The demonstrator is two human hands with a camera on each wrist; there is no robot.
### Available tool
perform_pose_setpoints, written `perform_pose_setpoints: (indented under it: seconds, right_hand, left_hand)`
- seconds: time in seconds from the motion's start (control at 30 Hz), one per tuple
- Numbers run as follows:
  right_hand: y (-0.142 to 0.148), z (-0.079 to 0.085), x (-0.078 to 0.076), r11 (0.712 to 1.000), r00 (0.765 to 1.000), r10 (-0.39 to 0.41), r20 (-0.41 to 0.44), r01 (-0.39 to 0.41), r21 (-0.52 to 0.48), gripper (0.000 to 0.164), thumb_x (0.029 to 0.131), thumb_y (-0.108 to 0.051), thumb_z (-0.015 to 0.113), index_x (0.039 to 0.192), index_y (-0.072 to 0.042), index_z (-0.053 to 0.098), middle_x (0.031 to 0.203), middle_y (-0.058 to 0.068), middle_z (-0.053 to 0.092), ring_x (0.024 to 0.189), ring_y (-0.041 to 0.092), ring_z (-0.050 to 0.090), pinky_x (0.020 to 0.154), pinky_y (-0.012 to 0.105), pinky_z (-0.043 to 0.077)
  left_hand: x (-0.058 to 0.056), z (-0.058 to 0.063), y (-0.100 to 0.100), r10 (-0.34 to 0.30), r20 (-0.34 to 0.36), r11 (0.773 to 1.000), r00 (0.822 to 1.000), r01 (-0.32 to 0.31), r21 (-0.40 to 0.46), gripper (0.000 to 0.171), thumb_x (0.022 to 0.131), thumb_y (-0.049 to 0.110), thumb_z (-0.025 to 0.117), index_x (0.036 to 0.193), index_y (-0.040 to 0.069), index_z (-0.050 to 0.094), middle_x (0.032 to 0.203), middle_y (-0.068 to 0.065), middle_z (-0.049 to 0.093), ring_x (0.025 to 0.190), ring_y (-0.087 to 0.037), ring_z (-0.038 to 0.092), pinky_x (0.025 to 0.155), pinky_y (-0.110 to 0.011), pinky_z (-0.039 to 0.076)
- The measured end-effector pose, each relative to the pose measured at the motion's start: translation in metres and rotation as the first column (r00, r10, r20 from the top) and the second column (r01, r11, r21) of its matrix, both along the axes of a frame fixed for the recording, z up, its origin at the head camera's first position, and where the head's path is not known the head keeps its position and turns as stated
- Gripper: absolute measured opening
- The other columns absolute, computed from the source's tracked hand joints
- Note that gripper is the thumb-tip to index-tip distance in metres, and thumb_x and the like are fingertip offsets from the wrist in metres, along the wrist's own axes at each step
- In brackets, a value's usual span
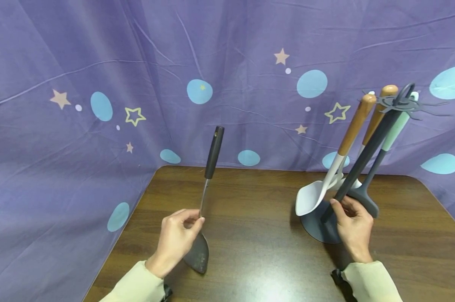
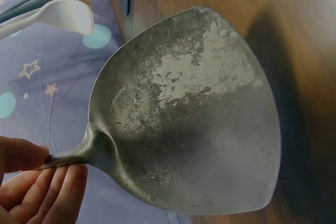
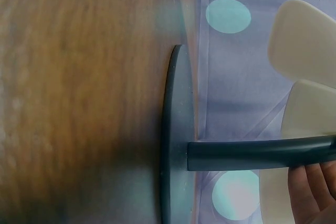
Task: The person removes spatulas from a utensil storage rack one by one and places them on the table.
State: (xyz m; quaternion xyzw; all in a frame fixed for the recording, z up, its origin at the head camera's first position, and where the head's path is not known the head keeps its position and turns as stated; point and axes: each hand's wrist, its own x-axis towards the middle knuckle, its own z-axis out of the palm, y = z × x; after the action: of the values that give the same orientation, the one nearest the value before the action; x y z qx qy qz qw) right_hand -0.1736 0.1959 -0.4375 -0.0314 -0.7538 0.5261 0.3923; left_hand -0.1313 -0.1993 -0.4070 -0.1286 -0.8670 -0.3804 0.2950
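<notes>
Left hand (image 1: 177, 239): a grey metal spatula with a broad, worn, fan-shaped blade (image 2: 184, 119) is being pinched at its thin neck between thumb and fingers. The spatula is being held handle up, blade down, over the left part of a brown wood-grain table (image 1: 257, 226), nearer the left edge than the right; its black grip (image 1: 214, 153) is being pointed toward the far edge.

Right hand (image 1: 356, 230): the post of a dark grey utensil stand with round base and hooked top ring (image 1: 363, 162) is being gripped low down. The base is being supported right of the table's middle. Around the post are being carried a white-bladed turner with wooden handle (image 1: 334, 167), a second wooden handle (image 1: 373, 121) and a dark grey utensil with mint-green handle (image 1: 375, 170).

Beyond the far edge, a purple star-and-spot cloth (image 1: 231, 37) is being displayed.
</notes>
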Motion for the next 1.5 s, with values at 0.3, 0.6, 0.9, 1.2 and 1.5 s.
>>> perform_pose_setpoints:
  seconds: [0.3,0.6,0.9,1.2,1.5]
  right_hand:
    - [-0.001,0.001,0.001,1.0,1.0,-0.004,0.0,0.004,0.001,0.014,0.08,0.004,0.072,0.092,0.01,0.069,0.078,-0.016,0.065,0.067,-0.008,0.06,0.063,0.007,0.047]
    - [0.0,0.001,0.001,1.0,1.0,-0.003,0.009,0.003,0.003,0.013,0.08,0.004,0.072,0.092,0.01,0.069,0.077,-0.014,0.065,0.067,-0.008,0.06,0.063,0.007,0.047]
    - [-0.001,0.002,0.002,1.0,1.0,-0.012,0.014,0.012,-0.004,0.014,0.08,0.004,0.072,0.092,0.01,0.069,0.077,-0.016,0.065,0.067,-0.008,0.059,0.062,0.006,0.046]
    - [0.0,0.0,0.0,1.0,1.0,0.006,0.003,-0.006,-0.001,0.014,0.079,0.005,0.072,0.092,0.01,0.069,0.077,-0.011,0.066,0.068,-0.008,0.06,0.063,0.007,0.048]
    - [0.0,-0.001,0.0,1.0,1.0,-0.001,0.004,0.001,-0.004,0.014,0.08,0.004,0.072,0.092,0.01,0.069,0.077,-0.012,0.067,0.068,-0.008,0.06,0.063,0.007,0.047]
  left_hand:
    - [-0.002,0.008,-0.022,0.068,0.02,0.992,0.997,-0.066,-0.106,0.016,0.069,-0.003,0.08,0.081,0.007,0.073,0.07,0.003,0.069,0.059,-0.007,0.062,0.055,-0.025,0.054]
    - [-0.006,0.015,-0.039,0.15,0.114,0.975,0.982,-0.128,-0.183,0.013,0.071,0.003,0.079,0.082,0.007,0.075,0.068,0.004,0.068,0.059,-0.007,0.063,0.055,-0.028,0.053]
    - [-0.013,0.017,-0.054,0.189,0.166,0.963,0.968,-0.149,-0.225,0.01,0.073,0.007,0.079,0.083,0.007,0.075,0.069,0.003,0.069,0.06,-0.01,0.064,0.059,-0.033,0.053]
    - [-0.017,0.014,-0.068,0.203,0.179,0.953,0.963,-0.153,-0.261,0.01,0.072,0.006,0.078,0.081,0.008,0.075,0.068,0.003,0.069,0.061,-0.011,0.064,0.058,-0.033,0.053]
    - [-0.018,0.012,-0.076,0.212,0.19,0.941,0.959,-0.147,-0.306,0.008,0.072,0.005,0.077,0.079,0.008,0.074,0.065,0.003,0.068,0.06,-0.013,0.063,0.058,-0.037,0.052]
